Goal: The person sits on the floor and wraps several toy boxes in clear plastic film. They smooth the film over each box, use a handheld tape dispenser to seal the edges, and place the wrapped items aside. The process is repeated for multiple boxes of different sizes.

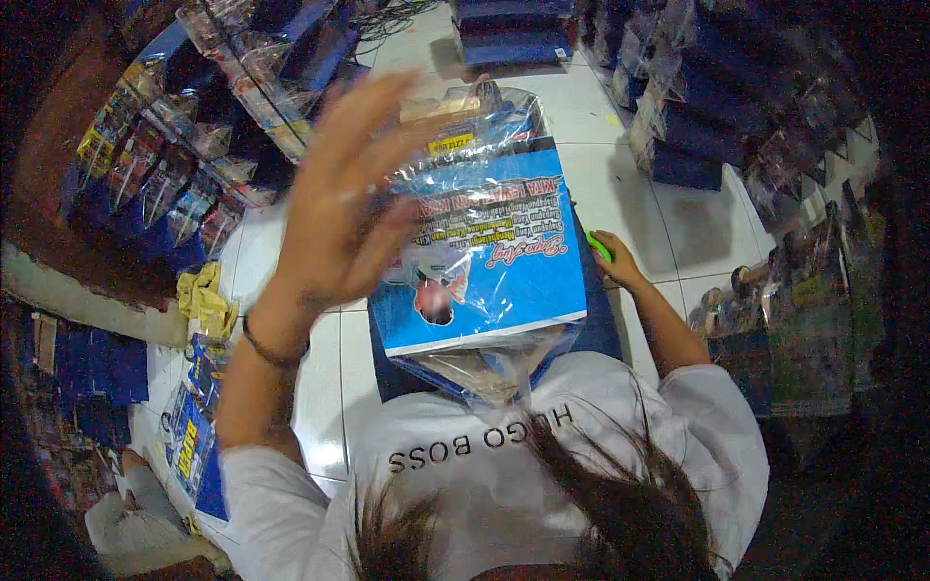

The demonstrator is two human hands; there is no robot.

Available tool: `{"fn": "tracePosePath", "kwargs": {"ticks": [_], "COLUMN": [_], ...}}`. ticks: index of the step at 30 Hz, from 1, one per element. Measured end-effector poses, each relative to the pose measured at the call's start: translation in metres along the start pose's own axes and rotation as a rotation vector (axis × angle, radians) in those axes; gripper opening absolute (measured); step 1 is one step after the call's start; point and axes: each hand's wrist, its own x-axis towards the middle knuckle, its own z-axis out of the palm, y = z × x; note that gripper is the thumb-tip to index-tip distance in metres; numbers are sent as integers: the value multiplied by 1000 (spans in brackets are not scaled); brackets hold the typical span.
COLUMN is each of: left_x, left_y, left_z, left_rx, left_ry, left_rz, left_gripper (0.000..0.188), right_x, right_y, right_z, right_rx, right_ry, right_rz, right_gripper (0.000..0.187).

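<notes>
A bundle (pixel 523 261) in clear plastic wrap lies on my lap, with a light-blue printed sheet facing up and loose, crinkled film at its near end. Over its left side my left hand (pixel 344 198) is raised, fingers stretched out and slightly smeared by motion, holding nothing. It covers part of the sheet, and I cannot tell whether it touches the film. Beside the right edge of the bundle, my right hand (pixel 617 259) is closed on a narrow bright green object (pixel 600 247). Most of that object is hidden in the fingers, so its kind does not show.
Plastic-wrapped stacks (pixel 160 165) stand along the left, and more wrapped stacks (pixel 785 310) line the right. A dark blue stack (pixel 509 39) is ahead on the white tiled floor (pixel 591 107). A crumpled yellow cloth or bag (pixel 205 300) lies left. Someone's grey-clothed limb (pixel 140 513) shows lower left.
</notes>
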Motion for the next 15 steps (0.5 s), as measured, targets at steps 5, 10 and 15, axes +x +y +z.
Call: {"fn": "tracePosePath", "kwargs": {"ticks": [5,10,15], "left_x": [97,139,150], "left_y": [-21,-104,-207], "left_z": [91,107,113], "left_rx": [124,214,537], "left_ry": [-1068,-917,-709], "left_rz": [365,-87,-568], "left_gripper": [56,80,99], "right_x": [-18,-55,-37], "right_y": [-37,-108,-261], "right_z": [-37,-91,-95], "right_rx": [382,967,1003], "right_ry": [393,493,471], "right_rz": [-48,56,-449], "right_gripper": [44,43,74]}}
